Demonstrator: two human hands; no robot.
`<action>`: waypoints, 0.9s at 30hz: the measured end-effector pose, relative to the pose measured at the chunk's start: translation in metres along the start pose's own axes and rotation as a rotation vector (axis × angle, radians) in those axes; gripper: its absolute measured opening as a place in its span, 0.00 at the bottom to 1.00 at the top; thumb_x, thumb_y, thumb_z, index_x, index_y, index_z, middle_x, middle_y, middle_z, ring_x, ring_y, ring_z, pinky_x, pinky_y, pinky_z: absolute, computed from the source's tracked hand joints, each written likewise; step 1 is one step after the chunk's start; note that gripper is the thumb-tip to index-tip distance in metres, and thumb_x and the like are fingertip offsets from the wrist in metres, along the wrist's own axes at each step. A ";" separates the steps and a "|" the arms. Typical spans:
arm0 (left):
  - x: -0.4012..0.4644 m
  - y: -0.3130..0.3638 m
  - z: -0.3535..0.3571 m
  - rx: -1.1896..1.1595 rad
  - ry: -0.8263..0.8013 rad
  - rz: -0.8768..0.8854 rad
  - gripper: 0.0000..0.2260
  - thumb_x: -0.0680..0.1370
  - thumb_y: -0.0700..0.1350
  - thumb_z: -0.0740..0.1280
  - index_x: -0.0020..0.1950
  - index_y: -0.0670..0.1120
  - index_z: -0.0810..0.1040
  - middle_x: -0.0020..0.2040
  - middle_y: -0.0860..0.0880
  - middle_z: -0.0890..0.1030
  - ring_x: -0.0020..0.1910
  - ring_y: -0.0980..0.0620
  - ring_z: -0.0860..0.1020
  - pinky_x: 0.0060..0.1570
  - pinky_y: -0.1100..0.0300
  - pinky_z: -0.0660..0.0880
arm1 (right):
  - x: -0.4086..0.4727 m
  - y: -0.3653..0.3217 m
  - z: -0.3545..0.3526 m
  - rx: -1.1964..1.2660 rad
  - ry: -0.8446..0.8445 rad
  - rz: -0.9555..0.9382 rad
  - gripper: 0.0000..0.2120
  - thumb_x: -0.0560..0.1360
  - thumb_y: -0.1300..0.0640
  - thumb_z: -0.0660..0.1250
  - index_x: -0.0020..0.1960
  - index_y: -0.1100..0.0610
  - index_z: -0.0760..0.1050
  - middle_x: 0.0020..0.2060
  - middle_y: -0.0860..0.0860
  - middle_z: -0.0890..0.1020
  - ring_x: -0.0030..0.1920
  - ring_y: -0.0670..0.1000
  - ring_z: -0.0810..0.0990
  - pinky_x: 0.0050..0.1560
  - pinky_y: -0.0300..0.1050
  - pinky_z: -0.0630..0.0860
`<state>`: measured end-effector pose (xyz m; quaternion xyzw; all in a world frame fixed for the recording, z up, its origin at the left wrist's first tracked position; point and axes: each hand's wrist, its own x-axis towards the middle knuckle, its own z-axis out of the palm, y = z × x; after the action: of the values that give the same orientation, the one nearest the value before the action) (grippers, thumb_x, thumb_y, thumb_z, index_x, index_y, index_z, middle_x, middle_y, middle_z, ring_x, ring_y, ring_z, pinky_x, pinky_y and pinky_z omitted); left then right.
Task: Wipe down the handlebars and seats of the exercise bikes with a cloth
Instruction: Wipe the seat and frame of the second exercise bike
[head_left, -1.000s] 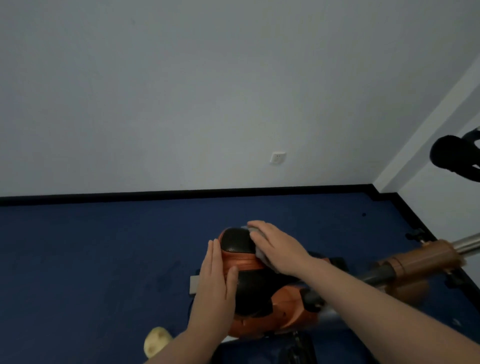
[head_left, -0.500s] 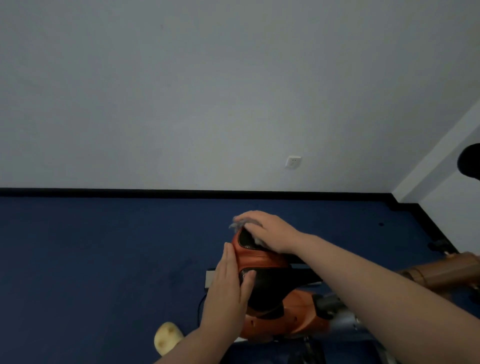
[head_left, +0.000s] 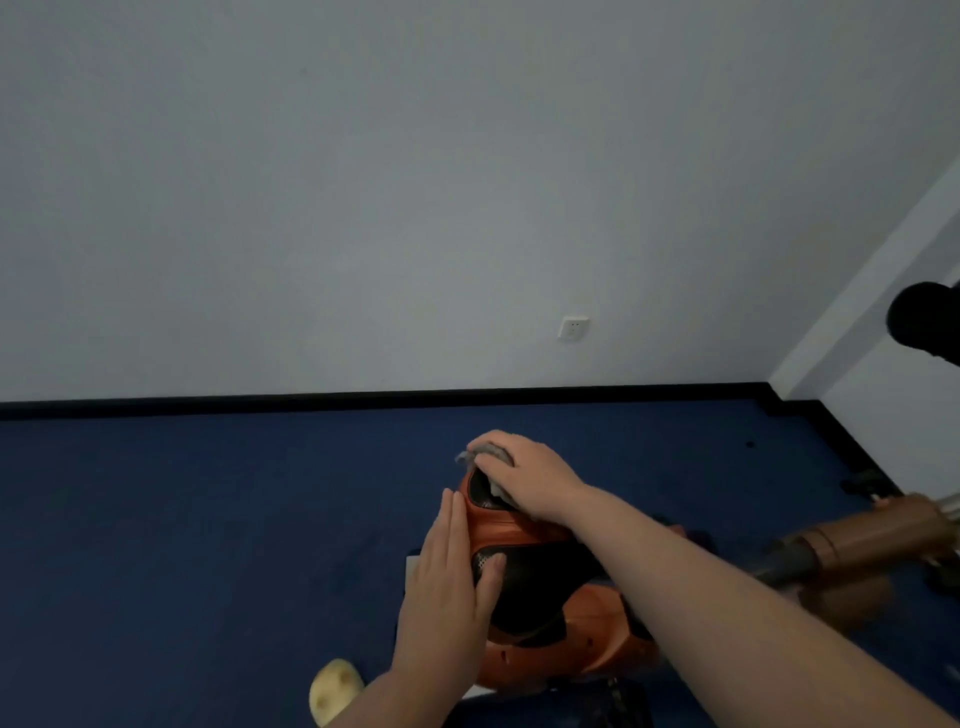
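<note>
Clearly, with our right hand (head_left: 524, 475) bunching the cloth (head_left: 485, 451) at the seat (head_left: 519, 535) tip and our flat left hand (head_left: 449, 587) bracing its side, we risk the cloth slipping off.

The seat (head_left: 519, 530) looks like glossy orange plastic with matt black mesh; the cloth (head_left: 485, 451) is fuzzy grey.

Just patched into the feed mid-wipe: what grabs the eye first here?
The orange and black bike seat, low in the centre against the dark blue floor, stands out first. The right hand presses a grey cloth over the seat's far tip, while the left hand lies flat against its left side. A black handlebar end pokes in at the right edge.
</note>
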<state>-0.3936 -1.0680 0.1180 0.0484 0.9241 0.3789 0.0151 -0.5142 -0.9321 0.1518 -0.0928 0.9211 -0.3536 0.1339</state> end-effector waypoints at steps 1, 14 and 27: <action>0.001 -0.001 -0.001 0.032 -0.008 0.029 0.29 0.79 0.62 0.48 0.70 0.64 0.29 0.75 0.65 0.37 0.76 0.63 0.46 0.74 0.60 0.55 | -0.004 0.002 0.002 -0.022 0.061 0.039 0.13 0.80 0.44 0.56 0.59 0.45 0.75 0.48 0.46 0.82 0.50 0.48 0.79 0.52 0.47 0.74; 0.067 -0.018 -0.051 0.069 -0.410 0.271 0.52 0.63 0.74 0.65 0.79 0.56 0.46 0.76 0.65 0.44 0.76 0.64 0.45 0.76 0.60 0.51 | -0.042 0.017 0.013 -0.201 0.285 0.209 0.15 0.80 0.44 0.54 0.63 0.43 0.74 0.62 0.44 0.77 0.62 0.49 0.75 0.60 0.48 0.69; 0.112 -0.015 -0.053 0.232 -0.646 0.596 0.53 0.63 0.78 0.63 0.79 0.57 0.43 0.75 0.66 0.42 0.75 0.65 0.38 0.75 0.61 0.42 | -0.075 0.033 0.026 -0.305 0.577 0.325 0.24 0.78 0.39 0.46 0.61 0.43 0.76 0.62 0.37 0.75 0.65 0.40 0.70 0.69 0.45 0.57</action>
<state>-0.5095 -1.1044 0.1457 0.4293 0.8540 0.2262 0.1876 -0.4374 -0.9047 0.1244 0.1394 0.9659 -0.1978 -0.0923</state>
